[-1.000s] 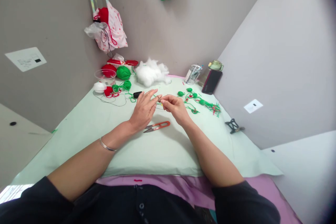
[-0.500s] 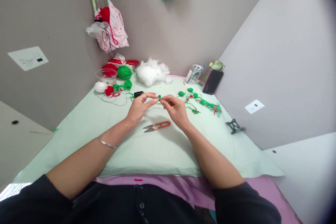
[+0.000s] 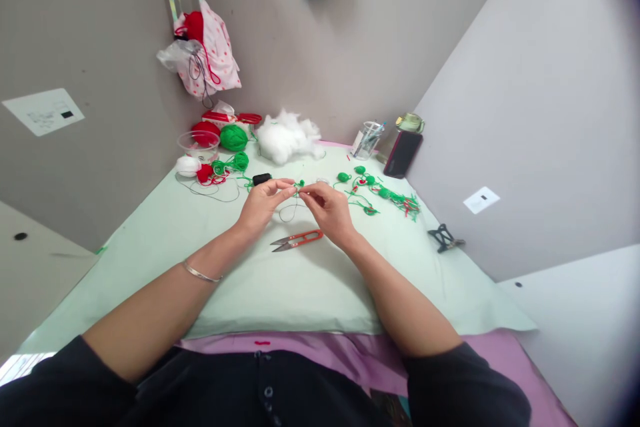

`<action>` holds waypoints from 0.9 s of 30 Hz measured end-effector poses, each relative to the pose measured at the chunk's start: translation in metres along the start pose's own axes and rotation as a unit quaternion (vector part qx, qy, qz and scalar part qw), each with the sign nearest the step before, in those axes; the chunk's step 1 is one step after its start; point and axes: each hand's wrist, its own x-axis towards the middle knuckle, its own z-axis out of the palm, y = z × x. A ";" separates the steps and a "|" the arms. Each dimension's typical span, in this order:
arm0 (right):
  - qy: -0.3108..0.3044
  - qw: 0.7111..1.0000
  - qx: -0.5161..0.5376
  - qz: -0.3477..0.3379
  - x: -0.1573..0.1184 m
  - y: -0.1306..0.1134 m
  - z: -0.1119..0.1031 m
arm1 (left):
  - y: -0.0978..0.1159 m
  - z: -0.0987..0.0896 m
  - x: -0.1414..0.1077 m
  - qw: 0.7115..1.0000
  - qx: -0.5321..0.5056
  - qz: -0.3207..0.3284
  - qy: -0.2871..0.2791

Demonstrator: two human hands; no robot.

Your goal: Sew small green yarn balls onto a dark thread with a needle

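Note:
Between my fingertips, above the pale green cloth (image 3: 240,300), is a small green yarn piece (image 3: 301,183). My left hand (image 3: 264,205) pinches it from the left, thumb and forefinger together. From the right, my right hand (image 3: 327,210) has its fingers closed at the same piece. A thin dark thread (image 3: 287,217) loops down below the fingertips. Orange-handled thread snips (image 3: 306,237) lie just below my hands, blades pointing left. Beside my left fingers sits a black spool (image 3: 262,179). Right of my hands lie small green crocheted pieces (image 3: 384,193) with red and green yarn ends.
White stuffing (image 3: 287,138) sits at the back, with a green yarn ball (image 3: 233,138) and a clear plastic tub (image 3: 199,145) to its left. At the back right are a cup of pens (image 3: 368,140) and a leaning phone (image 3: 403,155). A black stand (image 3: 445,238) lies at the right edge.
My hands have shifted slightly around the green piece, and the dark thread now hangs in a rounder loop below them. The whole view has moved slightly.

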 end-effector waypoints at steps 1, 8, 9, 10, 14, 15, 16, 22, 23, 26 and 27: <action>0.001 1.000 -0.001 0.004 0.000 0.000 0.000 | 0.001 0.000 0.000 1.000 -0.001 -0.005 0.003; 0.016 0.998 0.045 0.041 0.003 0.004 -0.003 | 0.004 -0.003 0.004 0.998 -0.056 -0.023 0.021; 0.018 0.997 0.058 0.054 0.004 0.005 -0.004 | 0.005 -0.007 0.007 0.996 -0.080 -0.026 0.028; 0.021 0.995 0.071 0.067 0.005 0.006 -0.004 | 0.006 -0.011 0.010 0.993 -0.109 -0.029 0.035; 0.038 0.981 0.137 0.129 0.014 0.013 -0.012 | 0.015 -0.042 0.027 0.968 -0.241 -0.039 0.063; 0.042 0.974 0.161 0.151 0.017 0.016 -0.016 | 0.019 -0.051 0.032 0.959 -0.269 -0.047 0.076; 0.048 0.965 0.187 0.175 0.019 0.019 -0.019 | 0.022 -0.060 0.036 0.948 -0.300 -0.051 0.089; 0.099 0.900 0.331 0.264 0.031 0.038 -0.044 | 0.036 -0.100 0.046 0.909 -0.393 -0.034 0.134; 0.106 0.891 0.351 0.267 0.033 0.041 -0.049 | 0.036 -0.104 0.047 0.911 -0.389 -0.029 0.136; 0.132 0.863 0.408 0.268 0.037 0.048 -0.063 | 0.039 -0.114 0.048 0.926 -0.351 -0.019 0.140; 0.144 0.855 0.423 0.265 0.039 0.050 -0.068 | 0.041 -0.116 0.048 0.933 -0.331 -0.013 0.141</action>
